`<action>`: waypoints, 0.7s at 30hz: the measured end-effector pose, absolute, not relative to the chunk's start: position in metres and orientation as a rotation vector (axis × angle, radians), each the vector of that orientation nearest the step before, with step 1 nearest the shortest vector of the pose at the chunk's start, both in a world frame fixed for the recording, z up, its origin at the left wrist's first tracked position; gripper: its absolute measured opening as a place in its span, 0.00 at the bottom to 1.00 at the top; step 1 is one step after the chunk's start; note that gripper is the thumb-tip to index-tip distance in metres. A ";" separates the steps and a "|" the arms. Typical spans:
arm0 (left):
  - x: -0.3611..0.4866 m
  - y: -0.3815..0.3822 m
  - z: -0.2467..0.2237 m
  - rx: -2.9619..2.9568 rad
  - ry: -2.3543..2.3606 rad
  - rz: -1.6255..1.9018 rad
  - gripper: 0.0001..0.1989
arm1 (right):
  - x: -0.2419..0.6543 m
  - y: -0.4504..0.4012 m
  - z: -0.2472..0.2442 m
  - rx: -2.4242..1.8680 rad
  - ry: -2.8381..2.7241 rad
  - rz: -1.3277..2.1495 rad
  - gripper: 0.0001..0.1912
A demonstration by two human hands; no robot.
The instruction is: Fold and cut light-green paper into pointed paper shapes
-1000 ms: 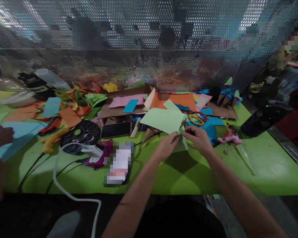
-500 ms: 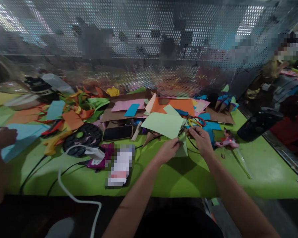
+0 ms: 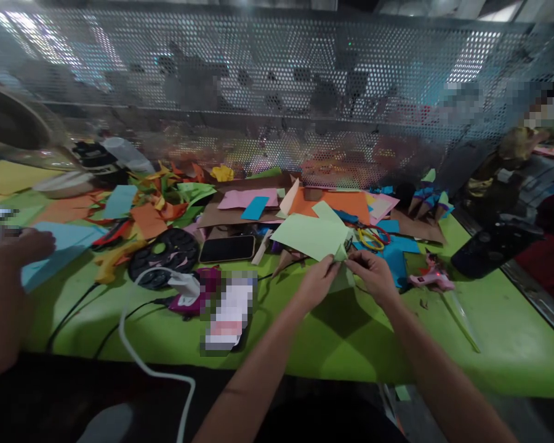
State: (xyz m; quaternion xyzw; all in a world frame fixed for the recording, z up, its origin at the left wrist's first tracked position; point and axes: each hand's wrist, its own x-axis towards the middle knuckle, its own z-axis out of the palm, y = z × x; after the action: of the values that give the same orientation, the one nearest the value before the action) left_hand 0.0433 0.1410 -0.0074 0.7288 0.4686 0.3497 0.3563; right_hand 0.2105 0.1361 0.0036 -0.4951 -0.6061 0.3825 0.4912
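At twelve o'clock from me, I pinch a small pale green paper (image 3: 343, 280), its top bent over, its plain lower part hanging toward six.

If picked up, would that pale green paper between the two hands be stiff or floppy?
The pale green paper is probably light, since it looks thin. It likely bends easily: its top looks curled where the left hand and right hand hold it. It may keep some stiffness, as its lower part looks fairly flat.

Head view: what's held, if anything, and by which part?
Small green paper, pinched at its top edge by the left hand; the right hand is there too, grip unclear.
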 end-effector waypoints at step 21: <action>0.045 0.141 -0.011 1.993 1.233 0.773 0.07 | 0.208 0.133 0.006 -1.232 -1.506 0.857 0.15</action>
State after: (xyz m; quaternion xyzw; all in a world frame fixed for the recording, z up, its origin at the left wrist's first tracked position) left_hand 0.0449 0.1406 -0.0110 0.7621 0.4717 0.2957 0.3305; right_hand 0.2082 0.1334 0.0063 -0.5063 -0.6190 0.3524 0.4861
